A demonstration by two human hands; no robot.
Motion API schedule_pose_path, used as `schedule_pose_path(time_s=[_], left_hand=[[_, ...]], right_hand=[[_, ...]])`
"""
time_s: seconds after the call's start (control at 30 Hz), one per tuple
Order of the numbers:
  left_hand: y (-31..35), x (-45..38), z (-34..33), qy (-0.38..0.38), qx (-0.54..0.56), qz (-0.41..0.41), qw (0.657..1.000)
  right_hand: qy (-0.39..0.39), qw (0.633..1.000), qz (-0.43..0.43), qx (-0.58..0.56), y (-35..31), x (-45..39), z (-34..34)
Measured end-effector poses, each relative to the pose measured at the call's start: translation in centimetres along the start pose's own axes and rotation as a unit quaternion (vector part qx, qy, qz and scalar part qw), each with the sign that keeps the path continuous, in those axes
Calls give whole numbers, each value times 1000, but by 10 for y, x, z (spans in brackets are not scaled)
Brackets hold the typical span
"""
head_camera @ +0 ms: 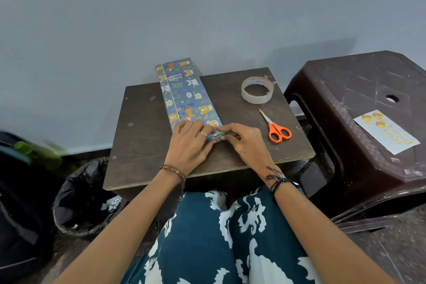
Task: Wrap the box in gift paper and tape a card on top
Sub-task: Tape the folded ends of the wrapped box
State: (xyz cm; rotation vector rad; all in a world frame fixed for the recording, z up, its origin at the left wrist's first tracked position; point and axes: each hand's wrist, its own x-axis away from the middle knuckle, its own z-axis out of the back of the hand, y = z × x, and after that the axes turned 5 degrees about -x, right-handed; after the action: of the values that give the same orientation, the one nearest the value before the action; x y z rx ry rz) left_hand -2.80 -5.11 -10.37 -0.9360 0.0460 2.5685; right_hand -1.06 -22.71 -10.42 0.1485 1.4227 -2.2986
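1. Step in hand, as I judge it: closing the near end of the wrap. The box (187, 99) is long and narrow, already covered in blue animal-print gift paper (196, 90), with a seam running along its top near the left side.
2. The box lies lengthwise on the small brown table (143, 145), far end overhanging the table's back edge, near end about mid-table, well short of the front edge.
3. Left hand (189, 143) lies flat over the box's near end, fingers fairly straight, pressing the paper down; nothing gripped.
4. Right hand (239, 138) is just beside it at the near right corner of the box, fingertips curled in and pinching the loose paper flap there. The two hands nearly touch.
5. Next move likely calls for creasing the end flaps tight and holding them with one hand while the other fetches tape.
6. Tape roll (257, 90) sits near the table's back right corner; orange-handled scissors (276, 129) lie by the right edge, near the right hand.
7. Card (387, 131) lies on the dark plastic stool (345, 90) to the right, well apart from the box, not yet attached.
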Motion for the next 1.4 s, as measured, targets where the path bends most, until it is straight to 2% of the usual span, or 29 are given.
schedule_pose_path(time_s=[0.13, 0.3, 0.47, 0.57, 0.67, 0.83, 0.97, 1.2, 1.3, 1.4], left_hand=[[-3, -4, -1, -18, -18, 13, 1000], [0, -1, -1, -18, 55, 40, 998], [5, -5, 7, -68, 46, 61, 995], [7, -6, 10, -55, 33, 75, 995], [10, -8, 13, -36, 38, 82, 995], [17, -12, 18, -84, 54, 115, 988], [22, -14, 17, -100, 43, 149, 983], [26, -14, 3, -63, 17, 169, 983], [25, -14, -2, -52, 10, 172, 984], [26, -16, -5, -42, 19, 171, 984]], right_hand=[[2, 1000, -1, -11, 0, -1, -1], [3, 999, -16, -50, 1, -1, 1], [-8, 997, -29, -73, 2, -1, 2], [-9, 997, -44, -70, 2, 2, 4], [25, 999, -41, -16, 5, 9, 8], [126, 991, -46, -16, 1, 9, 16], [140, 989, -51, 10, -3, 1, 25], [204, 970, -135, 11, 0, -53, 59], [212, 962, -165, 59, 5, -75, 76], [251, 941, -226, 7, 18, -93, 88]])
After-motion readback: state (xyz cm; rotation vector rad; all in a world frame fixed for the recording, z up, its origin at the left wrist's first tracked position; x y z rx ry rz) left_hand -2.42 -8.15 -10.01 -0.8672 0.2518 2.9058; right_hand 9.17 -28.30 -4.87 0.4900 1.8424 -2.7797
